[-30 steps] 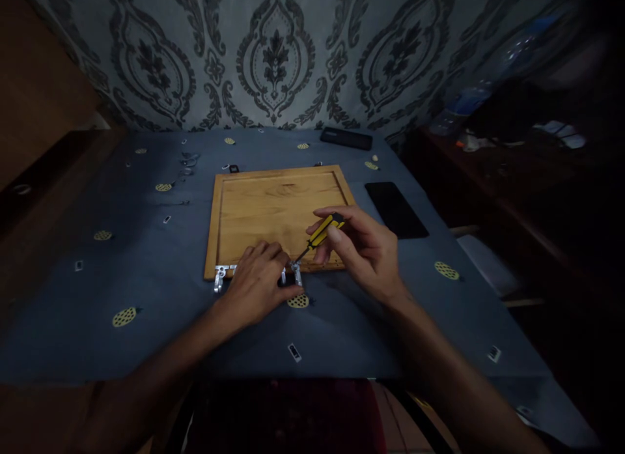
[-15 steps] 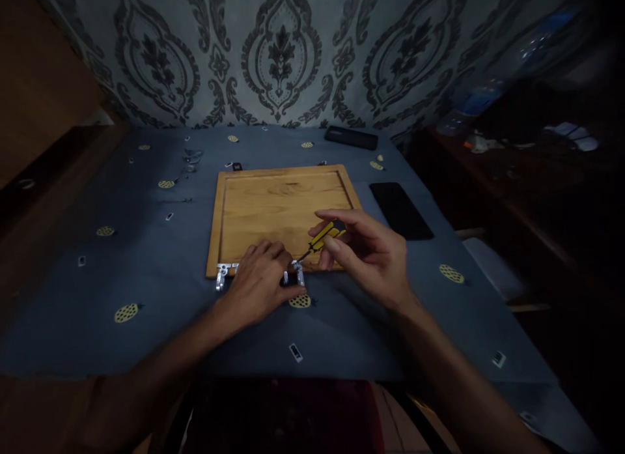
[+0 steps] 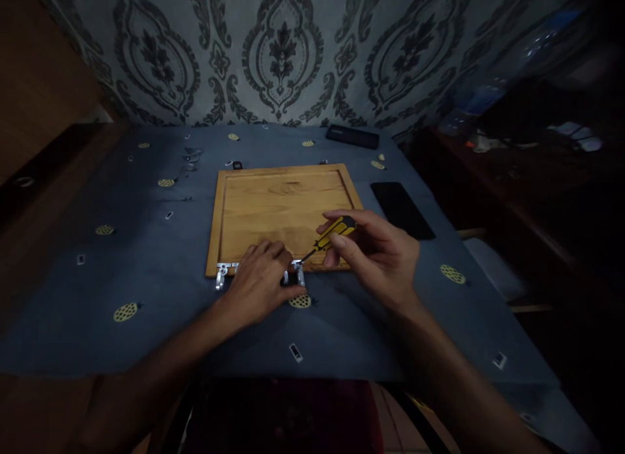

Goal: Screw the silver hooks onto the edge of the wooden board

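Observation:
A framed wooden panel [image 3: 283, 206] lies flat on the cloth-covered table. Along its near edge runs a silver metal strip with hook-like arms [image 3: 221, 277], partly hidden under my left hand [image 3: 261, 278]. That hand's fingers are bent over the strip onto the wood, and its thumb stretches right below the edge. My right hand [image 3: 378, 255] pinches the yellow and black handle of a screwdriver [image 3: 334, 234] between thumb and fingers. The shaft slants down left, its tip at the strip's right end. Any screw there is too small to make out.
A black phone-like slab [image 3: 401, 210] lies right of the panel, and a dark case [image 3: 352, 137] sits at the back. Small metal pieces [image 3: 191, 156] lie at the back left. Beyond the table's right edge stands a plastic bottle [image 3: 481, 99]. A patterned curtain [image 3: 280, 56] hangs behind.
My right hand has shifted slightly right and its grip on the screwdriver handle has changed, showing more of the handle. The tip stays at the strip, and my left hand has not moved.

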### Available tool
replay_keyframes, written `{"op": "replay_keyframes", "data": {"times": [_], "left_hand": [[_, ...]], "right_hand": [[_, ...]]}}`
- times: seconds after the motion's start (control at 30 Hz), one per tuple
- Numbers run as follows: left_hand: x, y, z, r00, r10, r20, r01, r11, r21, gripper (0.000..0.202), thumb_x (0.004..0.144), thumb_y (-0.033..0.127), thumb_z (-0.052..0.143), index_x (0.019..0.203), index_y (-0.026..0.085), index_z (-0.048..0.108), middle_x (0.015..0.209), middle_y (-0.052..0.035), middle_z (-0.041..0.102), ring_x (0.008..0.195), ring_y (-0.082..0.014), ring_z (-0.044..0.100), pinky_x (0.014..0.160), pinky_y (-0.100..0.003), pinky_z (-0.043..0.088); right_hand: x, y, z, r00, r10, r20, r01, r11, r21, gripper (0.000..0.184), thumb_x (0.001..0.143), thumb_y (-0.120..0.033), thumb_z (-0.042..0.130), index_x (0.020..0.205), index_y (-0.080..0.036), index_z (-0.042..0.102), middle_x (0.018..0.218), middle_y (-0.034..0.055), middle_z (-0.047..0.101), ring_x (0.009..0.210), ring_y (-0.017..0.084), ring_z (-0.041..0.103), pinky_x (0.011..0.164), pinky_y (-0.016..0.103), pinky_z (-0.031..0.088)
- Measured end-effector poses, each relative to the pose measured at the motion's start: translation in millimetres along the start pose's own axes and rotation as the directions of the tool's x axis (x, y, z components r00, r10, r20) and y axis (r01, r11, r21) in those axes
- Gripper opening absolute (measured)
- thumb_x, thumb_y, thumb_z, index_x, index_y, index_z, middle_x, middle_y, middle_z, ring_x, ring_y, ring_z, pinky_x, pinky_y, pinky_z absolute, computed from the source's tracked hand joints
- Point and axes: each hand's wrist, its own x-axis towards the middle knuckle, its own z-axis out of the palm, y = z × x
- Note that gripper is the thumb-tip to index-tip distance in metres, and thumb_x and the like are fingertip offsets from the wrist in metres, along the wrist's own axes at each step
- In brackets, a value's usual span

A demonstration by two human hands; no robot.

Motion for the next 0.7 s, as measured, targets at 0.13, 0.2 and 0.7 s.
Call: {"op": "replay_keyframes", "data": {"times": [0.13, 0.2, 0.7], "left_hand": [[0.5, 0.2, -0.4, 1.000, 0.000, 0.003, 0.000, 1.000, 0.001, 0.038, 0.087, 0.049, 0.075, 0.106, 0.018, 0.064, 0.109, -0.0060, 0.065, 0.107, -0.0287, 0.058, 0.088, -0.041, 0.046], [1.3, 1.2, -1.7, 1.000, -0.012, 0.023, 0.012, 1.000, 0.004, 0.038, 0.086, 0.048, 0.075, 0.106, 0.017, 0.064, 0.110, -0.0064, 0.065, 0.108, -0.0290, 0.058, 0.088, -0.041, 0.046], [1.3, 2.0, -2.6, 1.000, -0.014, 0.023, 0.014, 1.000, -0.003, 0.039, 0.086, 0.048, 0.076, 0.106, 0.017, 0.064, 0.112, -0.0071, 0.066, 0.108, -0.0298, 0.058, 0.089, -0.042, 0.047]], "right_hand": [[-0.9, 1.8, 0.3, 1.000, 0.018, 0.021, -0.018, 1.000, 0.002, 0.019, 0.093, -0.030, 0.069, 0.110, -0.023, 0.072, 0.077, -0.0015, 0.072, 0.049, 0.010, 0.066, 0.052, 0.025, 0.057], [-1.1, 3.1, 0.5, 0.999, 0.013, 0.029, -0.013, 1.000, 0.014, 0.019, 0.093, -0.029, 0.069, 0.111, -0.024, 0.072, 0.077, -0.0018, 0.072, 0.050, 0.010, 0.066, 0.052, 0.025, 0.056], [-0.8, 2.5, 1.4, 0.998, 0.048, 0.029, -0.048, 0.999, 0.003, 0.021, 0.093, -0.034, 0.069, 0.111, -0.023, 0.071, 0.075, -0.0007, 0.073, 0.050, 0.012, 0.066, 0.053, 0.028, 0.058]]}}
